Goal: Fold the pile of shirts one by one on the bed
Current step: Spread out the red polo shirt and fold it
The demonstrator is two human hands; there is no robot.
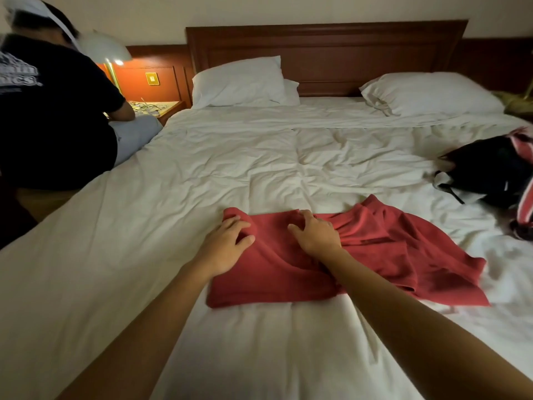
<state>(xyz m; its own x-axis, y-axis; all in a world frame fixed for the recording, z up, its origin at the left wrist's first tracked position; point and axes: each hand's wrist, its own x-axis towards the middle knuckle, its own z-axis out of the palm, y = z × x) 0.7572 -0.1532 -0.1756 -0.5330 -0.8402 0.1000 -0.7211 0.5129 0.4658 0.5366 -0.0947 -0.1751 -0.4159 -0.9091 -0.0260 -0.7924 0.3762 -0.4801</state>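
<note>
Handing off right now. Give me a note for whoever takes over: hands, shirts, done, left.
Left hand grips the red shirt at its far left corner.
Right hand bunches the fabric at its middle.
Shirt lies rumpled on the bed; no folded shirt in view.
Pile of dark and striped clothes sits at the right edge.
Left: fold this shirt, then the pile.

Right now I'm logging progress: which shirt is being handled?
The red shirt at mid-bed: left hand and right hand both grip it. The black garment and the striped one lie bunched at the right, untouched.
</note>
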